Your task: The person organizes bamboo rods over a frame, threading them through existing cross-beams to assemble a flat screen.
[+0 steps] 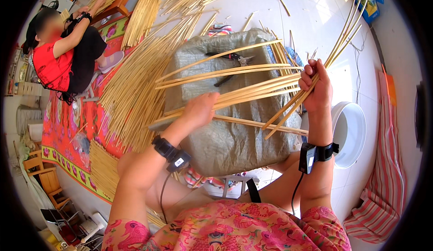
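Observation:
My right hand (317, 86) is closed round a few thin straw-coloured sticks (339, 47), held up at a slant with both ends sticking out. Fingers curled, my left hand (201, 111) grips another bundle of these sticks (255, 90), which runs across the grey-green plastic-covered work surface (234, 149) in front of me. More loose sticks (225, 72) lie across its far part. Between them sits a hand tool (234, 57) with black and red handles and metal jaws, partly covered. Dark straps with small boxes are on both my wrists.
A large heap of sticks (140, 88) spreads at my left over a red floral mat (67, 127). Beyond it a seated person in red (58, 52) handles sticks. A white bucket (349, 133) stands beside my right forearm; striped cloth (381, 197) hangs at the right.

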### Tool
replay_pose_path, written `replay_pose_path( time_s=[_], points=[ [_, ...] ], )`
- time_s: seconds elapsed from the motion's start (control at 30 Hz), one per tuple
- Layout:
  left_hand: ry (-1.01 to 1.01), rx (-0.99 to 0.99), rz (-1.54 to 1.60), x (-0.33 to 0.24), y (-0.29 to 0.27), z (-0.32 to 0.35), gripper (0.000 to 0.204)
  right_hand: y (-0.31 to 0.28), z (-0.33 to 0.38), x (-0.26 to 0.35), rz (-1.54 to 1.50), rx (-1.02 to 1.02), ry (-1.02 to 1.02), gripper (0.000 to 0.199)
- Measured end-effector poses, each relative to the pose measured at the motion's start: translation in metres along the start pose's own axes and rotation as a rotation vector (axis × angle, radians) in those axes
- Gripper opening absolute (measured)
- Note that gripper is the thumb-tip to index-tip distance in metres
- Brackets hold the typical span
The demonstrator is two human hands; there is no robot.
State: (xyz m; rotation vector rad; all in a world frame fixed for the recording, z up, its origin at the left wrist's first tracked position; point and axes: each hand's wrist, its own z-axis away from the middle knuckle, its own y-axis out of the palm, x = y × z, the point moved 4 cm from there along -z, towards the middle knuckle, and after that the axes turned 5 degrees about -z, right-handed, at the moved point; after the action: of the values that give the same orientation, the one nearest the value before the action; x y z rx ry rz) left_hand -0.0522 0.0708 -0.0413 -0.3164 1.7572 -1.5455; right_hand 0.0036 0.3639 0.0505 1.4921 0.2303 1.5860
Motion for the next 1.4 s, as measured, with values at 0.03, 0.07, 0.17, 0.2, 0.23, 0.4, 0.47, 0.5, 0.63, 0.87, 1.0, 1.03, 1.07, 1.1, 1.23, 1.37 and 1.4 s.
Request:
replay_pose_path(
  time_s=[0.03, 0.07, 0.17, 0.2, 0.23, 0.4, 0.47, 0.5, 0.63, 0.87, 1.0, 1.03, 1.07, 1.1, 1.23, 1.37, 1.4],
  points=[
    [-0.037, 0.047, 0.029, 0.002, -0.004, -0.003, 0.034, 0.0, 0.0, 0.0, 0.001, -0.002, 0.0, 0.023],
    [-0.073, 0.094, 0.059, 0.003, -0.008, -0.007, 0.035, 0.0, 0.0, 0.0, 0.002, -0.005, 0.0, 0.023],
    [-0.129, 0.227, 0.17, 0.009, -0.015, -0.011, 0.034, -0.002, 0.0, 0.001, 0.003, -0.017, 0.0, 0.023],
    [-0.141, 0.27, 0.21, 0.012, -0.016, -0.009, 0.034, -0.002, 0.0, 0.0, 0.006, -0.023, 0.0, 0.023],
    [-0.128, 0.363, 0.233, 0.013, -0.015, -0.006, 0.034, -0.001, 0.001, 0.0, 0.008, -0.029, 0.001, 0.023],
    [-0.095, 0.721, 0.159, 0.015, -0.023, 0.014, 0.033, -0.002, -0.001, 0.0, 0.023, -0.025, -0.002, 0.023],
    [-0.027, 0.598, 0.068, 0.032, -0.025, 0.025, 0.033, -0.002, -0.001, -0.001, 0.029, -0.017, 0.001, 0.023],
    [0.006, 0.535, 0.023, 0.035, -0.032, 0.028, 0.033, -0.002, -0.001, -0.001, 0.032, -0.016, 0.008, 0.023],
    [-0.067, 0.47, 0.093, 0.051, -0.056, 0.033, 0.035, 0.002, 0.001, -0.004, 0.039, -0.04, 0.009, 0.022],
    [-0.125, -0.121, -0.068, 0.067, -0.084, 0.011, 0.034, 0.004, 0.003, -0.007, 0.047, -0.073, 0.016, 0.021],
    [-0.179, -0.239, -0.278, 0.077, -0.072, 0.001, 0.035, 0.002, 0.001, -0.008, 0.071, -0.059, 0.016, 0.022],
    [-0.179, -0.232, -0.325, 0.078, -0.068, -0.002, 0.036, 0.002, 0.001, -0.008, 0.066, -0.056, 0.018, 0.022],
    [-0.179, -0.225, -0.372, 0.079, -0.064, -0.006, 0.037, 0.001, 0.001, -0.007, 0.062, -0.053, 0.019, 0.022],
    [-0.192, -0.219, -0.367, 0.078, -0.061, -0.01, 0.039, 0.001, 0.001, -0.007, 0.053, -0.058, 0.024, 0.022],
    [-0.21, -0.202, -0.338, 0.069, -0.051, -0.022, 0.046, 0.001, 0.001, -0.007, 0.025, -0.081, 0.038, 0.022],
    [-0.197, -0.177, -0.301, 0.065, -0.041, -0.032, 0.056, 0.003, 0.002, -0.004, 0.014, -0.056, 0.031, 0.021],
    [-0.199, -0.186, -0.277, 0.068, -0.037, -0.034, 0.058, 0.003, 0.002, -0.004, 0.01, -0.043, 0.03, 0.021]
  ],
)
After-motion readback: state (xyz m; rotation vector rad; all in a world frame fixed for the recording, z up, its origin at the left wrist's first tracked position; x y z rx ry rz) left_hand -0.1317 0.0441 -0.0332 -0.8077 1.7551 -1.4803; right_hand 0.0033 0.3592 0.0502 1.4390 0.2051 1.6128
